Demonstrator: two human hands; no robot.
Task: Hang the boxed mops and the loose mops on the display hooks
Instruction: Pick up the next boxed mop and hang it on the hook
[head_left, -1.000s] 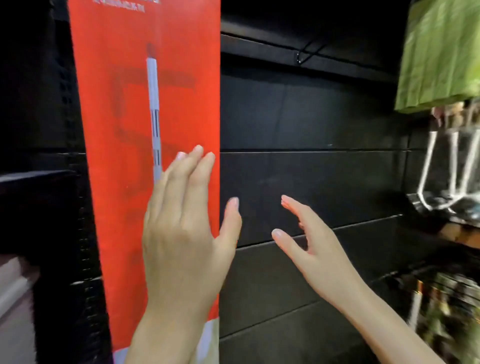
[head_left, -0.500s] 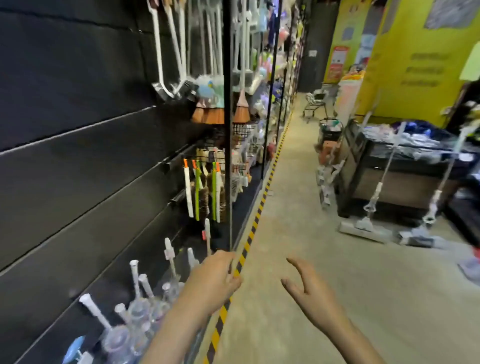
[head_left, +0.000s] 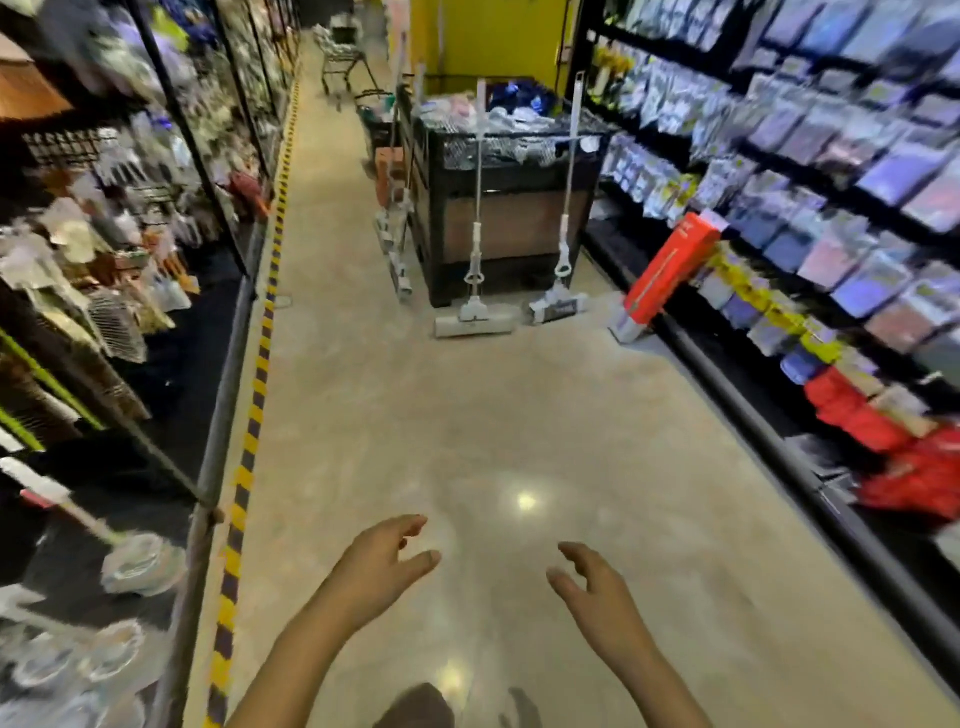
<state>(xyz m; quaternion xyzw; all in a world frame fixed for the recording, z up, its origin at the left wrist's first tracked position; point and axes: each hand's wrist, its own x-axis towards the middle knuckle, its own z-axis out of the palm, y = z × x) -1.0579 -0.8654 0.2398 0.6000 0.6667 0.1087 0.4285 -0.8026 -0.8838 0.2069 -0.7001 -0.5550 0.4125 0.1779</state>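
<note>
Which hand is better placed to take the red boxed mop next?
Probably the right hand: the red boxed mop leans on the right shelves. The left hand lies farther across. Both hold nothing.

L shelf goods (head_left: 104, 249) blurred | R packets (head_left: 831, 156) blurred | forearms cut off btm

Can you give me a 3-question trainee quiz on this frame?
1. True or false: both hands, left hand and right hand, hold nothing.
2. How many loose mops lean on the black bin's front? A) none B) two C) five
3. The red mop box leans against the shelving on the person's ____ side.

Key: 1 true. 2 B: left mop, right mop. 3 right.
</note>
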